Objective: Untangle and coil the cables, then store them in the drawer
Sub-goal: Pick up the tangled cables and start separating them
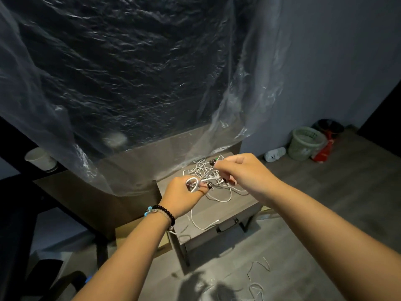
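We hold one white cable (200,181) up between both hands, just above the small surface (219,210) that carries the rest of the tangle (217,187). Our left hand (182,195) has its grip closed on a small loop of that cable, and our right hand (245,170) pinches the same cable a little further along, fingers closed on it.

The risk, as we judge it, lies in pulling while the far end is buried in the pile — that could tighten a knot or drag the whole heap off the edge. One strand (204,224) already hangs over the front, and more cable (258,276) lies on the floor below, well apart from the pile.

The drawer (219,232) under the surface looks shut, its dark handle (227,224) facing us, so it will need opening before anything goes in. Clear plastic sheeting (134,88) drapes down just behind the cables and could snag a swinging plug. A green basket (306,143) stands off to the right — not in our way.
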`<state>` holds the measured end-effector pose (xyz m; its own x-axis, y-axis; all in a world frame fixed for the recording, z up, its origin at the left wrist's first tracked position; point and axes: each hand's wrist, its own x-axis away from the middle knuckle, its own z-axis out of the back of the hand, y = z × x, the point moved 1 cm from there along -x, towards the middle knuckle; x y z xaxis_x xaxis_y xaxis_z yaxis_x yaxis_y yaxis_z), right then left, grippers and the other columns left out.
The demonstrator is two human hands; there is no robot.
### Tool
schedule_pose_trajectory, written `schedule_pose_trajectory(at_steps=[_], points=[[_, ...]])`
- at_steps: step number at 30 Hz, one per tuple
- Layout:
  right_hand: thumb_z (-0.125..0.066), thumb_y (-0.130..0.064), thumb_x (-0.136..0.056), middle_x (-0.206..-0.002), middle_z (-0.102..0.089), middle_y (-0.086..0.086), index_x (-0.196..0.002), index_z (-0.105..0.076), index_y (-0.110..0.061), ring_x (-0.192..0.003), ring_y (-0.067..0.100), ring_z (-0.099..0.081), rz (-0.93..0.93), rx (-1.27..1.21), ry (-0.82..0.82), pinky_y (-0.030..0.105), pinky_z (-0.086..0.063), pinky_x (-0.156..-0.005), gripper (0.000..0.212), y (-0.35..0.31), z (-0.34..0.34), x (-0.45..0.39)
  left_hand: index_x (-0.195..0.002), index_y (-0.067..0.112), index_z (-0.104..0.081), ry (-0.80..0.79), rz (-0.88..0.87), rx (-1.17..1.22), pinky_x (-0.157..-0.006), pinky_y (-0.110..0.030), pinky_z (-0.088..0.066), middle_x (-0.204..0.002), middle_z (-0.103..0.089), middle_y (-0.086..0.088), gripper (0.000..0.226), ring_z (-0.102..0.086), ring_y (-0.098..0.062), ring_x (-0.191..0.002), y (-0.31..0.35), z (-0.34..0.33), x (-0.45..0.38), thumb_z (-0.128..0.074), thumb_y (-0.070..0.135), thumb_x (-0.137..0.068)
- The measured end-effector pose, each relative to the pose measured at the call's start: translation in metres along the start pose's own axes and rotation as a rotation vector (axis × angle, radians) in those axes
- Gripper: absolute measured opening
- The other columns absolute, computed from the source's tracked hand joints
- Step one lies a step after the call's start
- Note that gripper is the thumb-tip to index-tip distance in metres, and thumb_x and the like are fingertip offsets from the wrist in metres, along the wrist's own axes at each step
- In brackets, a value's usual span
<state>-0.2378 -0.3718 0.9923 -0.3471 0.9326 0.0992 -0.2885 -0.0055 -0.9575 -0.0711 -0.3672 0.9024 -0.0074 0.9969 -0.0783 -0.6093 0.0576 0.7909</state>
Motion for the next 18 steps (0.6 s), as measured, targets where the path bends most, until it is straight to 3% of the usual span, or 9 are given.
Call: schedule_pose_trajectory(at_steps=[4,8,12,14,16,18], points=[[-0.061,-0.021,-0.089,-0.055,-0.049,0.005,-0.054,-0.054,-0.008,-0.052,0.015,-0.042,-0.061,-0.130,0.139,0.024,-0.034,-0.053,0.038,0.010,0.011,-0.009,-0.068,0.016,-0.066,0.010,-0.016,0.094,-0.062,-0.020,-0.042,-0.076,-0.065,0.000,0.015,-0.056,-0.008,-0.068,0.001,0.014,-0.012,-0.079,0.017,-0.076],[-0.061,-0.018,-0.090,-0.066,-0.059,0.006,-0.061,-0.063,-0.008,-0.062,0.017,-0.051,-0.112,-0.281,0.203,0.023,-0.042,-0.056,0.031,0.027,0.026,-0.009,-0.080,0.001,-0.066,-0.170,0.019,0.285,-0.067,-0.020,-0.048,-0.075,-0.067,0.000,0.027,-0.059,-0.006,-0.066,0.002,0.024,-0.016,-0.085,0.014,-0.066],[-0.060,-0.019,-0.091,-0.069,-0.061,0.001,-0.067,-0.065,-0.010,-0.066,0.012,-0.055,-0.106,-0.374,0.181,0.022,-0.044,-0.062,0.026,0.030,0.039,-0.004,-0.078,-0.004,-0.068,-0.103,-0.034,0.378,-0.062,-0.016,-0.045,-0.089,-0.063,-0.009,0.033,-0.056,-0.003,-0.062,0.025,0.028,-0.011,-0.076,0.027,-0.066],[-0.062,-0.023,-0.090,-0.072,-0.064,-0.001,-0.067,-0.067,-0.013,-0.072,0.011,-0.056,-0.105,-0.393,0.192,0.025,-0.045,-0.069,0.026,0.029,0.043,-0.001,-0.072,0.003,-0.070,-0.037,-0.031,0.400,-0.064,-0.012,-0.045,-0.103,-0.060,-0.005,0.025,-0.057,0.004,-0.068,0.042,0.028,-0.006,-0.070,0.028,-0.070],[-0.063,-0.025,-0.089,-0.075,-0.066,-0.001,-0.068,-0.070,-0.015,-0.076,0.011,-0.058,-0.116,-0.425,0.192,0.027,-0.045,-0.072,0.025,0.031,0.046,0.002,-0.072,0.022,-0.071,0.027,-0.021,0.409,-0.067,-0.009,-0.044,-0.118,-0.057,-0.003,0.007,-0.057,0.007,-0.071,0.056,0.026,-0.003,-0.068,0.025,-0.077],[-0.062,-0.025,-0.090,-0.076,-0.066,0.000,-0.068,-0.069,-0.016,-0.077,0.013,-0.059,-0.141,-0.489,0.151,0.027,-0.044,-0.069,0.025,0.032,0.046,0.009,-0.086,0.025,-0.074,0.088,0.005,0.492,-0.061,-0.005,-0.041,-0.111,-0.063,0.006,0.010,-0.056,0.007,-0.062,0.065,0.020,0.001,-0.065,0.025,-0.080]])
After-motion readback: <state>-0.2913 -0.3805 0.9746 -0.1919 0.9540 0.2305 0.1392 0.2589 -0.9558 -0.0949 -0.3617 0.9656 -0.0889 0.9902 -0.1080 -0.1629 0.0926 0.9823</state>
